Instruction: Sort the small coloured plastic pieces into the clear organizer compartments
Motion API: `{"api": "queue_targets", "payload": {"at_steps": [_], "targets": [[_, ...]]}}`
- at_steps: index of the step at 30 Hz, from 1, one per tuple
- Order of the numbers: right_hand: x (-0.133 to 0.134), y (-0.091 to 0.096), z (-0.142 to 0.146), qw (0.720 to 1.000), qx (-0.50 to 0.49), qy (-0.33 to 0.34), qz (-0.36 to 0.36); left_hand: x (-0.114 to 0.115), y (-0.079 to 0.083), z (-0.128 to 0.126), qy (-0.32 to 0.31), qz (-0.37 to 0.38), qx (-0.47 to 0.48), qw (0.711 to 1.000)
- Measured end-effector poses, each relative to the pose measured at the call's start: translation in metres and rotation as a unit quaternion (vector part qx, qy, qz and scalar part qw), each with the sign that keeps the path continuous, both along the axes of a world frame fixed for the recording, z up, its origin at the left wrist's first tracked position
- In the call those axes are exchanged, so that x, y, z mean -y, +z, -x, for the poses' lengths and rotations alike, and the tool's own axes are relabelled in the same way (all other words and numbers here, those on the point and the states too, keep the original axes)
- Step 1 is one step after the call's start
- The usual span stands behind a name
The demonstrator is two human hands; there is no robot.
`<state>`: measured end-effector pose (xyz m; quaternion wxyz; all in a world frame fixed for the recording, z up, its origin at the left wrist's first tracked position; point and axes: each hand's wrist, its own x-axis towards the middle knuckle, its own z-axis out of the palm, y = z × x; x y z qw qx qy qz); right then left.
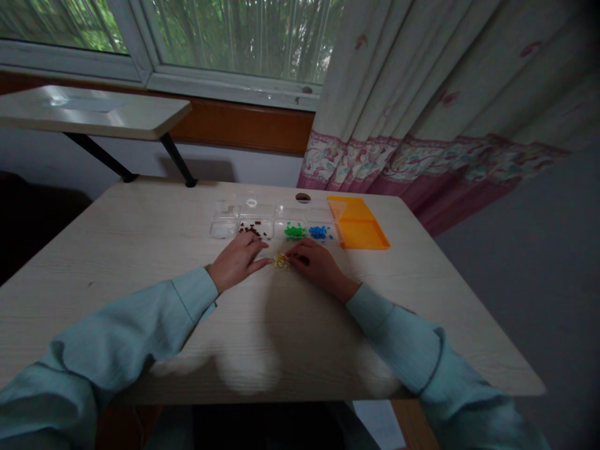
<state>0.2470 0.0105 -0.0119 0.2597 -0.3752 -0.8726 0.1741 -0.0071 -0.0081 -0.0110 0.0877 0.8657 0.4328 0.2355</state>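
Observation:
A small heap of yellow and whitish pieces (pixel 280 260) lies on the table between my two hands. My left hand (pixel 240 257) is at the heap's left side, thumb and fingers apart, the thumb tip touching its edge. From the right, my right hand (pixel 315 265) reaches to the heap with thumb and fingertips drawn together; whether a piece is in them is too small to make out. Just beyond is a clear divided box (pixel 275 212). Its near compartments hold dark brown pieces (pixel 252 229), green pieces (pixel 295 230) and blue pieces (pixel 319 232).
An orange lidlike tray (pixel 363 226) lies at the box's right end. Behind the box is a round hole (pixel 303 197) in the pale wooden table (pixel 154 237). A raised shelf (pixel 107 115) on black legs stands at the back left. A curtain (pixel 389 119) hangs behind the right side.

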Motion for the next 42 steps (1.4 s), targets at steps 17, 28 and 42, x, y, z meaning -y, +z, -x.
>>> {"api": "queue_targets", "payload": {"at_steps": [17, 28, 42], "targets": [[-0.006, 0.001, 0.007, 0.998, -0.05, -0.043, 0.015, 0.001, -0.006, -0.02, -0.036, 0.041, 0.068, 0.996], [-0.005, -0.003, 0.015, 0.976, -0.191, -0.079, 0.064, 0.008, 0.007, -0.022, -0.032, -0.009, 0.134, 0.99], [-0.001, 0.001, 0.019, 0.979, -0.188, 0.033, 0.068, 0.005, 0.01, -0.019, -0.038, -0.097, 0.07, 0.992]]}}
